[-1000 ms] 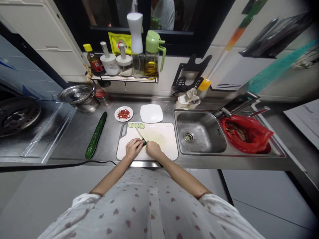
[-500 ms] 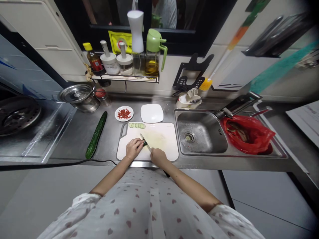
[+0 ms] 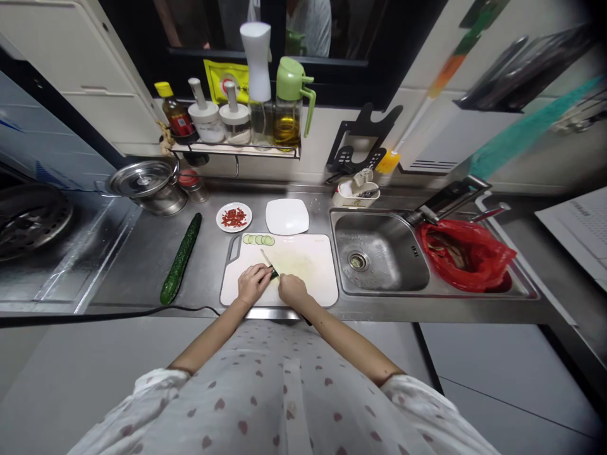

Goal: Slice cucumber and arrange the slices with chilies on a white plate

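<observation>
My left hand [image 3: 253, 283] is closed over a short dark-green cucumber piece [image 3: 274, 273] on the white cutting board [image 3: 313, 278]; the fingers cover most of it. Gripped in my right hand [image 3: 293, 291] is a kitchen knife [image 3: 269, 260], its blade slanting up and left against the right end of that piece. The end of its dark handle shows below my wrist. Several round cucumber slices [image 3: 258, 240] lie in an overlapping row along the board's top left edge. A whole cucumber [image 3: 181, 259] rests on the steel counter to the left.
Behind the board stand a small plate of chopped red pieces [image 3: 234, 217] and a white square plate [image 3: 287, 217]. To the right is the sink [image 3: 379, 253], with a red plastic bag [image 3: 467, 256] beside it. A lidded pot [image 3: 148, 186] stands back left, under a condiment rack [image 3: 232, 149].
My right hand and the knife have shifted slightly left, and the blade tip has moved up and left. My left hand keeps its hold on the cucumber piece.
</observation>
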Demonstrator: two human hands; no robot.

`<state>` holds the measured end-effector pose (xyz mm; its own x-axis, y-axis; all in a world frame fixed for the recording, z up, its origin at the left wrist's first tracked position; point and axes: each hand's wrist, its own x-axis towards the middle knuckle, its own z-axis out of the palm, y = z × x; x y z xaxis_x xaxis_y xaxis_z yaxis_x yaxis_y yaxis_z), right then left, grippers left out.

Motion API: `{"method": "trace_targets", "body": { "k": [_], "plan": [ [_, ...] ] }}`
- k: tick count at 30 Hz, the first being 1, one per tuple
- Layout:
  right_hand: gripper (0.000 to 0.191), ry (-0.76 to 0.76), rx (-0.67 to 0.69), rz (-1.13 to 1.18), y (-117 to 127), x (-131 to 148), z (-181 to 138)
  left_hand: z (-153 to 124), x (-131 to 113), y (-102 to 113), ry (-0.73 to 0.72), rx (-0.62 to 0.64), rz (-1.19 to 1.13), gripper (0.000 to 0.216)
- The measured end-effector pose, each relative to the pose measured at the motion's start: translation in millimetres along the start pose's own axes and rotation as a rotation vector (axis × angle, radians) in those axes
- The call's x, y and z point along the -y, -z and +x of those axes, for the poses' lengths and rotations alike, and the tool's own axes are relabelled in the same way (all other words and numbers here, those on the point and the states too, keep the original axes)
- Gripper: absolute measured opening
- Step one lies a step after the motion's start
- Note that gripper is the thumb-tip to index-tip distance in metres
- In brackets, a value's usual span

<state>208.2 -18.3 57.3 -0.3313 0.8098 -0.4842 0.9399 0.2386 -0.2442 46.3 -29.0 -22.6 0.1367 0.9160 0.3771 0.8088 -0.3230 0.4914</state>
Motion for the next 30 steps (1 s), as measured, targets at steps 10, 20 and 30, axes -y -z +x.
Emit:
{"method": "trace_targets", "body": {
  "k": [10,20,30],
  "plan": [
    [0.033,-0.020,0.002,0.031,1,4,8,0,2,-2,-0.002,0.012,0.010,0.021],
    [0.033,-0.020,0.005,0.037,3,6,13,0,1,-1,0.001,0.008,0.000,0.023],
    [0.033,-0.033,0.009,0.067,6,8,16,0,2,-2,-0.011,0.002,0.019,0.023]
  ]
}}
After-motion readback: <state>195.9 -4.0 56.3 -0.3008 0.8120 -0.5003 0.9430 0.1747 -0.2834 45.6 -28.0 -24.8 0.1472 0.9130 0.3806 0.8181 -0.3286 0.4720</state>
